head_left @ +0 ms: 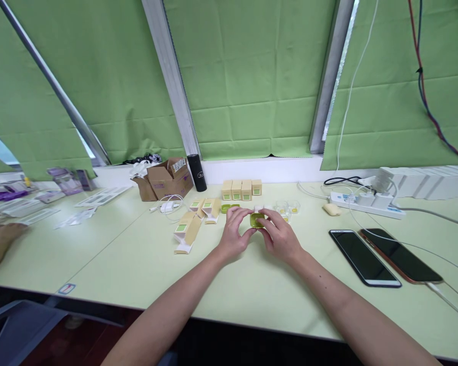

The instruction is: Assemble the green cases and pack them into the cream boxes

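Above the middle of the table, both of my hands grip a small green square case [257, 220] whose hollow face is turned toward me. My left hand [234, 236] pinches its left side between thumb and fingers. On the other side my right hand [282, 236] holds it, with a finger reaching over the hollow. Another green case [229, 208] lies just behind my left hand. Small clear containers [292, 207] with yellow bits sit behind my right hand. Opened small tan cartons [189, 229] lie to the left, and several closed tan cartons [236, 190] stand in a row behind.
A cardboard box [170, 180], a black bottle [197, 173] and a white charger with cable [168, 206] are at the back left. To the right are a power strip [343, 199], cables, a white phone [362, 256] and a dark phone [400, 254]. Another person's hand [7, 236] is far left.
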